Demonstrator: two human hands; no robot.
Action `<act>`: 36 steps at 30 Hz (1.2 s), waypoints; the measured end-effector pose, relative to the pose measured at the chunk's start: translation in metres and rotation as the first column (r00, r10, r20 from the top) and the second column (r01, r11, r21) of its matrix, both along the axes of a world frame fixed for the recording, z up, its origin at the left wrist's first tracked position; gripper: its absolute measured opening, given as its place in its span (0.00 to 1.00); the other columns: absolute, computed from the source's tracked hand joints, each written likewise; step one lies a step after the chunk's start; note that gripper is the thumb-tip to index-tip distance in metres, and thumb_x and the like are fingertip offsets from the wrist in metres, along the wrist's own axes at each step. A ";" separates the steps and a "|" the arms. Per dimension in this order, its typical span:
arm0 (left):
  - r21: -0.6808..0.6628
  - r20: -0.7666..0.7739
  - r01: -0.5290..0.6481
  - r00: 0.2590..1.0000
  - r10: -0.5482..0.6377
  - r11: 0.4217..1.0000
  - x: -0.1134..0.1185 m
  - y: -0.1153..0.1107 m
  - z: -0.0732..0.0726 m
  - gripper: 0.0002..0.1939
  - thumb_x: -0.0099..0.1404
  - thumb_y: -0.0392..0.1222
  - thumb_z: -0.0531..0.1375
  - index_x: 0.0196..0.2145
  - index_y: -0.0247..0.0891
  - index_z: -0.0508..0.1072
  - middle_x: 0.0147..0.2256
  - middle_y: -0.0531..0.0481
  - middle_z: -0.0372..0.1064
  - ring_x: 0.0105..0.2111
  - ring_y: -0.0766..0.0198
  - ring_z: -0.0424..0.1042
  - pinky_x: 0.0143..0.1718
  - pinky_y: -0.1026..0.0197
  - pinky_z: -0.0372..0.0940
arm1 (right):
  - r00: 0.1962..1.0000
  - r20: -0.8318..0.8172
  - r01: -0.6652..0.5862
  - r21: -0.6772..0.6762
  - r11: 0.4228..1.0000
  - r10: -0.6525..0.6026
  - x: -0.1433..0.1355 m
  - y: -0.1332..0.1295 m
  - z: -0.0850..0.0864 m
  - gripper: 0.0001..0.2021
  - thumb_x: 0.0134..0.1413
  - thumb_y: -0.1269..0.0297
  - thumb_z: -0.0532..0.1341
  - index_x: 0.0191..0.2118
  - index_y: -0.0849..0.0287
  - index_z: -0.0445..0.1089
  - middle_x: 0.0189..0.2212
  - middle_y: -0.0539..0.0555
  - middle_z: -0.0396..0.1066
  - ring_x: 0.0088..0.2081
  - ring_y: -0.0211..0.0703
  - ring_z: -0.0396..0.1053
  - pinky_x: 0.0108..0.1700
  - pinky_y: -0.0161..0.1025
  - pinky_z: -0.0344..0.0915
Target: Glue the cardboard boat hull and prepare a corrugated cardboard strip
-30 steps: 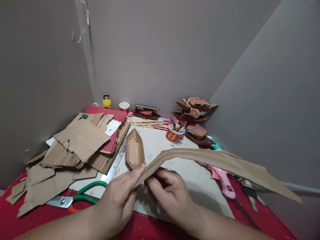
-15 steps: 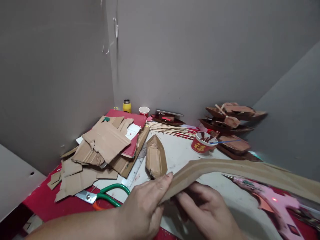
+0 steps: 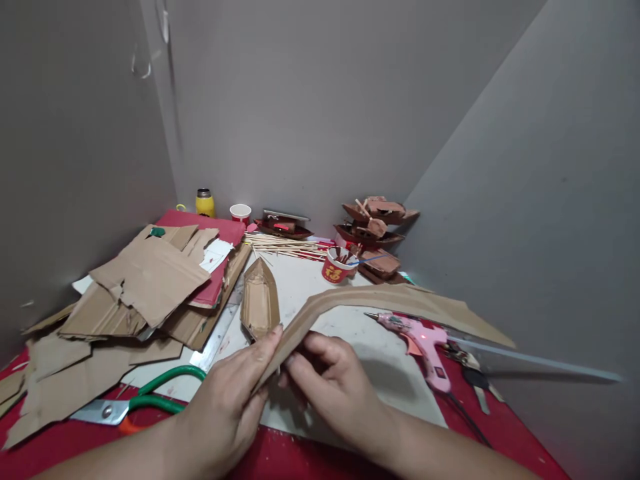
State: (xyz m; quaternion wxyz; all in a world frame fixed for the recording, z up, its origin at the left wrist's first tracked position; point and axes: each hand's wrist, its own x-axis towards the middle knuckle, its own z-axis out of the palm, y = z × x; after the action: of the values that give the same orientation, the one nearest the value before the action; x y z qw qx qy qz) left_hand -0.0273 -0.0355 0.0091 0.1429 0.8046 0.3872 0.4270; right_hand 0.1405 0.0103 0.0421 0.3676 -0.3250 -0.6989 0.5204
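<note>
A long curved cardboard strip (image 3: 345, 297) arcs up and to the right from between my hands. My left hand (image 3: 230, 393) is closed on its near end, fingers lying along the outer face and thumb side below. My right hand (image 3: 333, 380) pinches the same end from the inner side; some of its fingertips are hidden behind the strip. Just beyond my left fingers lies a small cardboard boat hull (image 3: 260, 300), pointed end away from me. The strip's far end hangs over a pink hot glue gun (image 3: 420, 343) with a glowing red light and a clear glue stick (image 3: 540, 365) sticking out behind.
Green-handled scissors (image 3: 145, 400) and a pile of cardboard pieces (image 3: 150, 273) lie on the left. Thin wooden sticks (image 3: 290, 247), a red paper cup (image 3: 337, 265), several brown model boats (image 3: 377, 230) and a yellow bottle (image 3: 205, 203) stand at the back. Grey walls enclose the table.
My view has swung to the right, so the things on the table sit further left. Both hands keep their hold on the cardboard strip, with little other change.
</note>
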 end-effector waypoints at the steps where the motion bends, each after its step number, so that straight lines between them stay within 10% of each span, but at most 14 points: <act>1: 0.009 -0.004 0.005 1.000 -0.005 1.000 0.000 0.000 0.000 0.41 0.61 0.22 0.50 0.67 0.45 0.44 0.61 0.45 0.60 0.60 0.61 0.61 0.60 0.60 0.56 | 1.000 -0.003 -0.005 0.013 1.000 0.005 0.000 0.000 0.000 0.08 0.55 0.69 0.55 0.27 0.63 0.67 0.20 0.49 0.66 0.21 0.33 0.61 0.23 0.29 0.60; 7: -0.177 0.161 0.067 0.986 -0.038 0.982 0.006 -0.008 0.009 0.38 0.63 0.28 0.55 0.66 0.47 0.47 0.61 0.46 0.59 0.59 0.57 0.62 0.59 0.59 0.58 | 0.999 -0.014 0.033 0.115 0.993 -0.032 -0.002 0.001 0.004 0.08 0.51 0.70 0.54 0.23 0.61 0.63 0.18 0.46 0.59 0.21 0.32 0.56 0.23 0.28 0.57; 12: -0.614 0.471 0.252 0.877 0.091 0.748 0.008 -0.013 0.030 0.27 0.63 0.34 0.56 0.60 0.41 0.64 0.52 0.47 0.70 0.48 0.55 0.70 0.47 0.60 0.67 | 0.992 0.122 -0.042 0.103 0.994 0.029 -0.004 -0.001 0.001 0.08 0.46 0.71 0.54 0.19 0.59 0.57 0.17 0.45 0.52 0.21 0.31 0.51 0.22 0.28 0.51; 22: -0.691 0.639 0.451 0.746 0.186 0.564 0.010 -0.005 0.031 0.19 0.63 0.35 0.51 0.50 0.36 0.70 0.30 0.52 0.66 0.28 0.66 0.63 0.31 0.65 0.63 | 0.990 0.141 -0.035 0.110 0.993 0.019 -0.006 0.000 -0.006 0.08 0.46 0.70 0.54 0.19 0.60 0.60 0.15 0.46 0.56 0.19 0.31 0.53 0.21 0.29 0.53; 29: -0.667 0.711 0.514 0.656 0.254 0.540 0.008 -0.001 0.027 0.16 0.64 0.45 0.58 0.46 0.34 0.72 0.25 0.54 0.64 0.23 0.69 0.62 0.28 0.66 0.63 | 0.992 0.108 0.018 0.348 0.937 -0.059 -0.002 0.001 -0.003 0.10 0.49 0.71 0.54 0.19 0.59 0.61 0.13 0.45 0.56 0.16 0.31 0.54 0.18 0.28 0.53; 36: -0.596 0.758 0.502 0.608 0.234 0.627 0.004 0.001 0.034 0.16 0.63 0.47 0.60 0.45 0.34 0.72 0.31 0.49 0.73 0.25 0.69 0.68 0.31 0.67 0.64 | 0.998 -0.027 -0.018 0.713 0.701 0.053 -0.001 -0.007 -0.006 0.09 0.46 0.78 0.54 0.27 0.55 0.62 0.14 0.46 0.61 0.16 0.34 0.59 0.22 0.33 0.55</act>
State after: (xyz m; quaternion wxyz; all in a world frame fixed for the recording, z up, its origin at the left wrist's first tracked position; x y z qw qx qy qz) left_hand -0.0230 -0.0348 0.0432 0.6579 0.4230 0.3566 0.5109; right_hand 0.1395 0.0032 0.0362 0.4702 -0.1324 -0.8433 0.2244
